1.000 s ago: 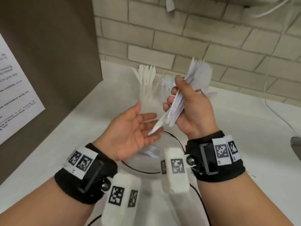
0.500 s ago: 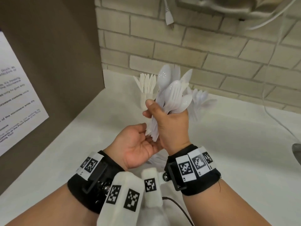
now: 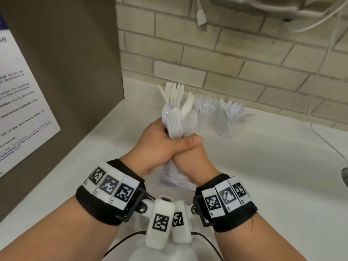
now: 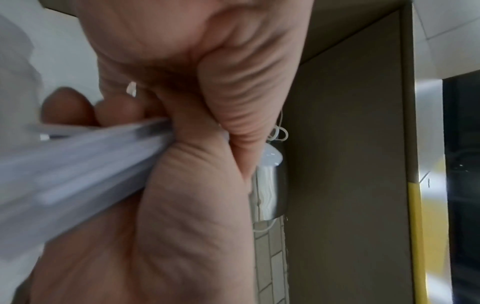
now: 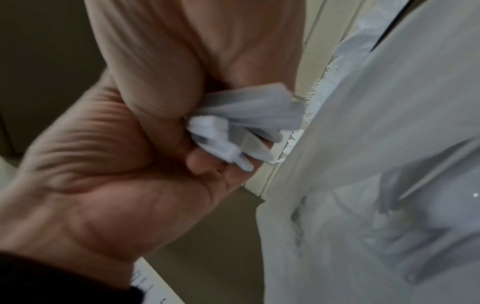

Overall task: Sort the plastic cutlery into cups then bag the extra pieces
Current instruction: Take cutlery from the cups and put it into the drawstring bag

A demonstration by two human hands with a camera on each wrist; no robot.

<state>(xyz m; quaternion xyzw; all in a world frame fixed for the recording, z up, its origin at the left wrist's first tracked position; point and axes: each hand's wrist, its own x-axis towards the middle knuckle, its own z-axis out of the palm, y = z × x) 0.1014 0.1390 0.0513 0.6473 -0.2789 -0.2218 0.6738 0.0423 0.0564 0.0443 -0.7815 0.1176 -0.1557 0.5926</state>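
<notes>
We wrap both hands, left (image 3: 160, 144) over right (image 3: 190, 159), tightly around the cutlery (image 3: 174, 121), squaring the bundle before bagging.

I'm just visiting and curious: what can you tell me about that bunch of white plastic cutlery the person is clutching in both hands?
The bunch of cutlery is a tight bundle of white, slightly glossy plastic pieces; spoon bowls and what look like fork heads stick up above the fists. It is held roughly upright over the white counter, in front of the cups. The left hand grips it just under the heads, and the right hand clasps the handles, whose flat ends poke out below. The exact count cannot be told.
</notes>
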